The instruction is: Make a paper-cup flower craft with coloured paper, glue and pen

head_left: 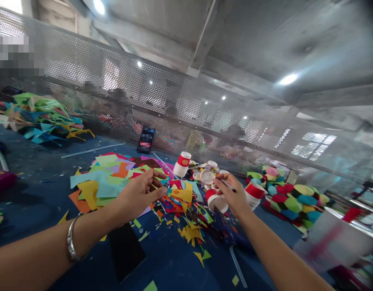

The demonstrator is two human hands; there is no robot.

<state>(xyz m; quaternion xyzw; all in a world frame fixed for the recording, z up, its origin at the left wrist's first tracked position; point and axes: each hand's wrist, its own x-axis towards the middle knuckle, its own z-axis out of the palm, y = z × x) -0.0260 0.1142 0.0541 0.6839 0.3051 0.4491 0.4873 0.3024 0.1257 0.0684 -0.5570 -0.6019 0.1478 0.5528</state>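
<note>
My left hand (144, 192) hovers over a heap of coloured paper pieces (109, 182). Its fingers are loosely curved, with a gap to the thumb and nothing visible between them. My right hand (230, 194) pinches a slim pen-like stick (228, 185) with a dark end. Just beyond its fingertips is a round white cup-like piece (207, 176). Red and white paper cups lie around this hand: one cup (217, 201) below it and a stack of cups (255, 194) at its right. Another cup stack (182, 163) stands upright between my hands.
Under my right wrist lies a dark blue tool (227, 232), partly hidden, near a clear glue stick (238, 266). Colourful paper shapes (295, 198) are piled at right, beside a translucent container (341, 238). More cut paper (43, 117) lies at left. A perforated metal screen (180, 97) borders the table.
</note>
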